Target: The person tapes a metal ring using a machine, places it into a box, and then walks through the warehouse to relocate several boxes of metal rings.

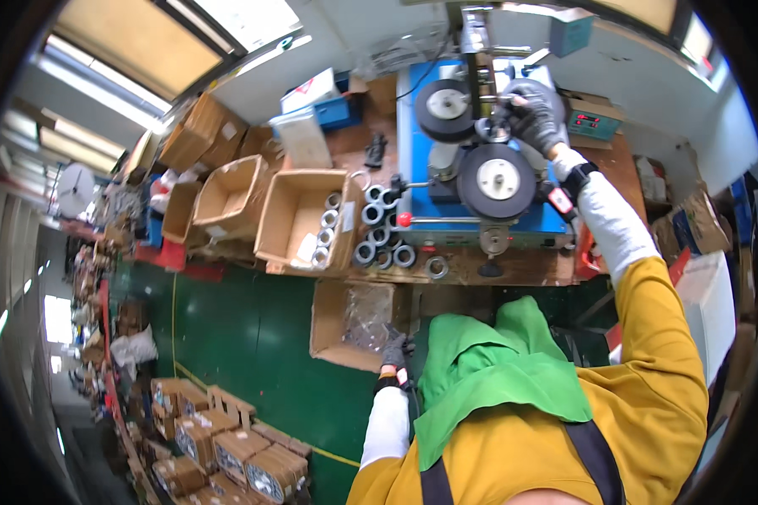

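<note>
My right hand (534,116), in a dark grey glove, reaches to a blue machine (425,215) on the bench. Its fingers are curled beside a shiny metal ring-like part (492,130) between the black wheels; whether they grip it is hidden. One black wheel (496,182) with a pale hub sits nearest me, and another black wheel (445,104) lies behind it to the left. Low by my left side, my gloved left hand (397,348) is at the right edge of an open carton (333,324) containing clear plastic. Its fingers are too small and dark to read.
Several metal rings (384,255) stand left of the machine on the wooden bench (472,271). An open cardboard box (299,215) beside them holds more rings. A control box (594,122) with red displays stands at the right. Stacked cartons (261,465) are on the green floor.
</note>
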The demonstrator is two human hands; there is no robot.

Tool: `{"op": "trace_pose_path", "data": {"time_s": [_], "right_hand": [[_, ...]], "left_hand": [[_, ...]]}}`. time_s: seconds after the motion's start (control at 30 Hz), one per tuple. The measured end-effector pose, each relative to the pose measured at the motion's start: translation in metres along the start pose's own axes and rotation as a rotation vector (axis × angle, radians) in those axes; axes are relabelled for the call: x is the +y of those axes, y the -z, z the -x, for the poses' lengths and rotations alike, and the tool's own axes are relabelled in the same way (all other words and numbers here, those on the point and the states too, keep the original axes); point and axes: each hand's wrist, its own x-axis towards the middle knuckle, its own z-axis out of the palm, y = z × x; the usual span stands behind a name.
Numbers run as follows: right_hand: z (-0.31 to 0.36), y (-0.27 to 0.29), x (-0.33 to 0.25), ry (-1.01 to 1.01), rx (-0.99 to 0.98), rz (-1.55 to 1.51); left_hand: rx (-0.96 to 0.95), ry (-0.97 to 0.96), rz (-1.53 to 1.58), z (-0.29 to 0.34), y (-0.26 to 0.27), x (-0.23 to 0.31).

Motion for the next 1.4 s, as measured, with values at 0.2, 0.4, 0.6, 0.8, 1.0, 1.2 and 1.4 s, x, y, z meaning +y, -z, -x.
{"op": "trace_pose_path", "data": {"time_s": [0.2, 0.4, 0.6, 0.8, 1.0, 1.2, 1.4], "right_hand": [[0.011, 0.005, -0.041, 0.094, 0.111, 0.557], [0.126, 0.004, -0.13, -0.352, -0.264, -0.224], [0.254, -0.028, -0.119, -0.286, -0.745, 0.006], [0.287, -0.041, -0.106, -0.725, -0.541, -0.228], [0.321, -0.008, -0.08, -1.007, -0.465, -0.102], [0.351, -0.002, -0.056, -1.08, -0.514, 0.041], [0.328, -0.023, -0.056, -1.082, -0.553, 0.191]], "left_hand": [[-0.184, -0.024, 0.153, 0.034, -0.033, 0.052], [-0.423, -0.254, 0.181, 0.119, -0.102, 0.116], [-0.871, -0.22, -0.302, 0.174, -0.212, 0.156], [-1.074, -0.223, -0.428, 0.127, -0.214, 0.11], [-0.052, -0.837, -1.333, -0.022, -0.138, 0.058], [0.059, -1.232, -1.541, -0.096, -0.152, 0.062], [0.044, -1.269, -1.561, -0.116, -0.153, 0.054]]}}
